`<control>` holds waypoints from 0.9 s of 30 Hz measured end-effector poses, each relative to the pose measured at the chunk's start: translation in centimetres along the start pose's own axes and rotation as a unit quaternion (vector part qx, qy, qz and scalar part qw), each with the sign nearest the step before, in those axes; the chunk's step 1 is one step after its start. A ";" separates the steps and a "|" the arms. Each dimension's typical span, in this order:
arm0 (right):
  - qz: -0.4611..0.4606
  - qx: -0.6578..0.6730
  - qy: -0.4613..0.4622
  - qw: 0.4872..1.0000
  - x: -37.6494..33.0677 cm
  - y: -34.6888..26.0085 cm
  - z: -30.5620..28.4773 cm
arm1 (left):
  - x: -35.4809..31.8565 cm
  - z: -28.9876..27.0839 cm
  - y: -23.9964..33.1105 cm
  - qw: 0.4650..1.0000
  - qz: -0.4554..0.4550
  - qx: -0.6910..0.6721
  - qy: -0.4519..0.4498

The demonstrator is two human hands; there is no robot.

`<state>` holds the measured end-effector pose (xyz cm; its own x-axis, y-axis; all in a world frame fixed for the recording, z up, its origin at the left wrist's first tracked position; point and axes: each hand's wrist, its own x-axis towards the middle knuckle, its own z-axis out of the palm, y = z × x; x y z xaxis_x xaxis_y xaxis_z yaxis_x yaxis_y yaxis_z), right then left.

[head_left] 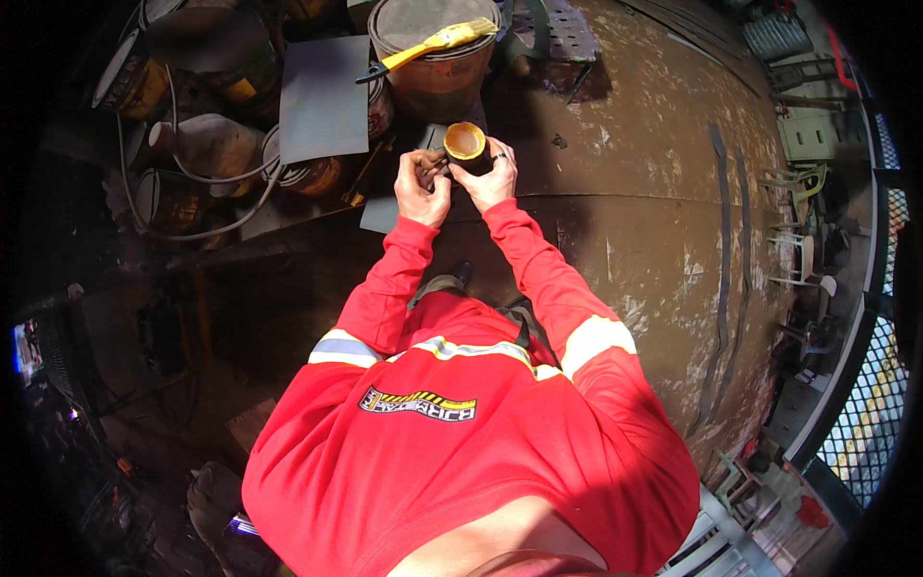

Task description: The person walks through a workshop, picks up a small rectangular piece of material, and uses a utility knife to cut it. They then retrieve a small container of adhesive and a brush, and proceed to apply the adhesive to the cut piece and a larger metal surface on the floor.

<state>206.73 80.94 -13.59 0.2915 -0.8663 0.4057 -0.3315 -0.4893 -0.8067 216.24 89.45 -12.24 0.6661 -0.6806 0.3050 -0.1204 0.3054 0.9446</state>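
A small round cup (464,140) with a yellow-stained rim and an orange-tan inside is held up in front of me. My right hand (491,179) is wrapped round its side, a dark ring on one finger. Close to the cup's left side, my left hand (423,188) is closed with thumb and fingers curled in; what lies between them is too small to make out. Beyond the cup stands a large lidded bucket (433,82), and across its lid lies a paintbrush (433,48) with a yellow handle and yellow-smeared bristles.
Stained cans, a dirty jug (213,144) and a looped pale hose (197,234) crowd the left. A grey flat sheet (325,101) leans over them. A broad brown surface (635,250) with pale scuffs extends rightward, with dark strips (726,260) on it. Chairs (803,183) and mesh panels (870,413) line the far right.
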 end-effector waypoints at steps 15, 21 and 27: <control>-0.021 -0.031 0.071 0.997 -0.6 -0.2 1.7 | 0.2 -0.6 -0.6 0.985 -0.031 -0.169 -0.016; -0.033 -0.026 0.086 0.995 -0.6 0.3 2.2 | 0.2 -1.1 -0.1 0.989 -0.039 -0.132 -0.045; -0.009 0.001 0.090 0.996 -0.6 0.8 1.8 | 0.5 -1.8 6.0 0.979 0.065 0.194 -0.008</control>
<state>207.85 81.26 -15.27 0.1322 -0.8620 0.4894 -0.3264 -0.5040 -0.7996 217.17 92.12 -6.66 0.6149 -0.6646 0.4246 -0.4756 0.1170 0.8718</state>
